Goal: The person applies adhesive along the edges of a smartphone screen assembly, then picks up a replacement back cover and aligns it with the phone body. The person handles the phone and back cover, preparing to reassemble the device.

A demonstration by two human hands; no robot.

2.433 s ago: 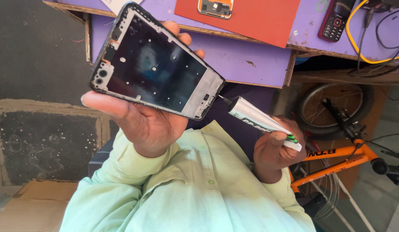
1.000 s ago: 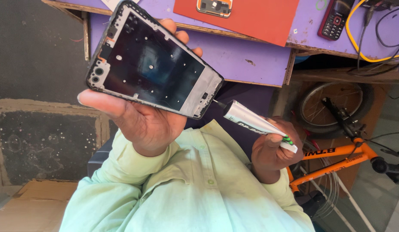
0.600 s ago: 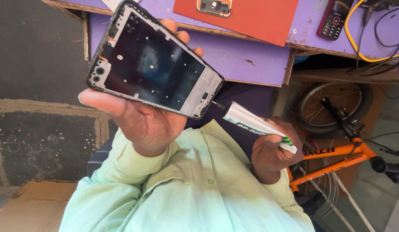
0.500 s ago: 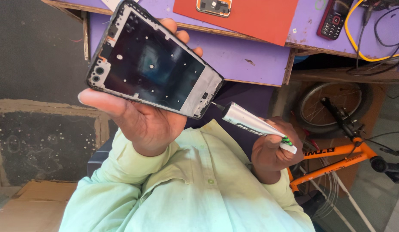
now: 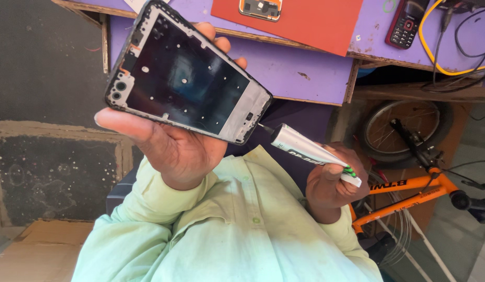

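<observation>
My left hand (image 5: 174, 151) holds up a black phone frame (image 5: 187, 73), open side toward me, with camera holes at its left end and a grey strip at its right end. My thumb lies under the frame's lower edge and my fingertips show above its top edge. My right hand (image 5: 331, 183) grips a small white glue tube (image 5: 305, 149) that has a green cap end. The tube's thin nozzle touches the frame's lower right corner.
A purple desk (image 5: 300, 68) stands ahead, carrying a red mat (image 5: 315, 23) with a small orange-edged phone part (image 5: 261, 8), a red keypad phone (image 5: 404, 23) and yellow and black cables (image 5: 451, 47). An orange bicycle (image 5: 409, 172) stands on the right. Cardboard (image 5: 33, 250) lies lower left.
The frame has tilted slightly in my left hand, and the tube's nozzle has crept a little along the frame's lower right edge. Otherwise both hands hold steady.
</observation>
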